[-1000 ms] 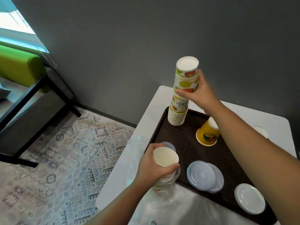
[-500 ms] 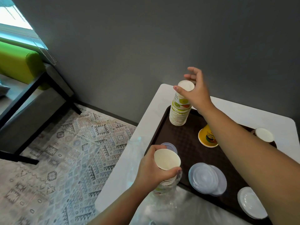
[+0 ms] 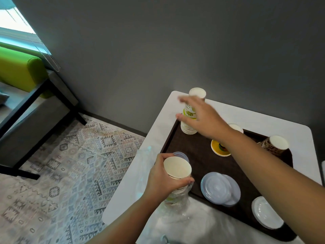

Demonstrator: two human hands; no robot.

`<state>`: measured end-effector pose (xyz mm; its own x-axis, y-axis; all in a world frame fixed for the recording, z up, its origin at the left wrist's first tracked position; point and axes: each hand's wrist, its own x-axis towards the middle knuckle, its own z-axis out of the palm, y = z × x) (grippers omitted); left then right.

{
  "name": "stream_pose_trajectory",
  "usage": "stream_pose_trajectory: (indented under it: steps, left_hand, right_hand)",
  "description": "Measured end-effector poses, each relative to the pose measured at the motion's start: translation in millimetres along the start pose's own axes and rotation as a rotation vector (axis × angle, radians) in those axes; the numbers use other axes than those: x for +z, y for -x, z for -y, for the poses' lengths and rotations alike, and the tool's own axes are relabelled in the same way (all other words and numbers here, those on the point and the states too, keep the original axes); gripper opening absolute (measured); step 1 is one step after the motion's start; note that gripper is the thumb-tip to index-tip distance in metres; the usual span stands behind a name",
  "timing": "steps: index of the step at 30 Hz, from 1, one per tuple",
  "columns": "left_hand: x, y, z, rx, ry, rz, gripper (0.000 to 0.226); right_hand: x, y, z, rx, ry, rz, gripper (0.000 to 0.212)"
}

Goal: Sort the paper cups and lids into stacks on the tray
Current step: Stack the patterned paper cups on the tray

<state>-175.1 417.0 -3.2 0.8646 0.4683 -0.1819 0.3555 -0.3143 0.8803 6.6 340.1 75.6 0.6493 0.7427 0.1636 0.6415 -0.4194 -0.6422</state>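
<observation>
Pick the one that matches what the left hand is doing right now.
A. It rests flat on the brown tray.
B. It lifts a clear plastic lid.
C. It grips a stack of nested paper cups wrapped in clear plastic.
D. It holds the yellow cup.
C: the left hand curls round the stack of nested paper cups, open mouth up, with the clear plastic sleeve round its lower part.

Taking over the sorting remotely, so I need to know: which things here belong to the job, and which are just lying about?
For the job:
- tray
- upside-down cup stack
- cup stack, gripped by left hand
- yellow cup
- brown patterned cup
- clear lids
- white lids
- right hand, blurred beside the upside-down stack

Lying about:
- plastic wrap
- rug
- green seat
</observation>
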Motion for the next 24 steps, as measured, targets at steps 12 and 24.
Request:
stream_pose_trajectory:
  steps: [12,24]
  left_hand:
    - [8.1,6.7,-1.7,-0.017,0.041,0.014,0.096]
    - [8.8,10.5,4.4,-0.066,0.103,0.024,0.063]
  right_hand:
    - [34.3,76.2,21.2,0.077,0.154,0.563,0.068]
    - [-26.6,58.7,5.1,0.075,0.086,0.613,0.055]
